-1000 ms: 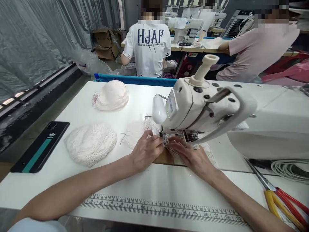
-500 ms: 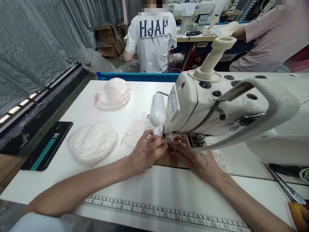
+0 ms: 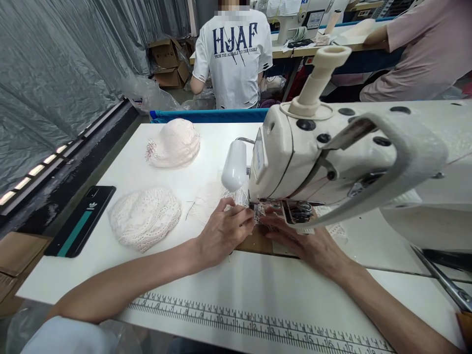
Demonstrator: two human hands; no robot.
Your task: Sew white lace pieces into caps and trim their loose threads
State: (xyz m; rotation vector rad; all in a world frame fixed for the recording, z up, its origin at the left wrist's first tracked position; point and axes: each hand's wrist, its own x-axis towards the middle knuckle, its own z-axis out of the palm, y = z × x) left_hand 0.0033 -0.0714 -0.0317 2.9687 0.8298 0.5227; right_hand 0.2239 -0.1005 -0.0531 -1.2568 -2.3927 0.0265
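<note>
White openwork lace (image 3: 259, 212) held under the sewing machine (image 3: 291, 152) between the hands, its edge pinched by the left hand (image 3: 224, 230), pressed flat beneath the loosely spread right hand (image 3: 300, 241), rounded, crinkled lace bundle (image 3: 145, 219) placed on the smooth worktop (image 3: 177, 305).

Left of the nearest sewing machine (image 3: 280, 152) are two fabric bundles (image 3: 145, 219) and one phone (image 3: 80, 221); beyond it, two people (image 3: 236, 64).

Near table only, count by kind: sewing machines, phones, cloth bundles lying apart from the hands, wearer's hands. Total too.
Sewing machine: 1
Phone: 1
Cloth bundles, pale pink bundle and white bundle: 2
Hands, left hand and right hand: 2
Total: 6
</note>
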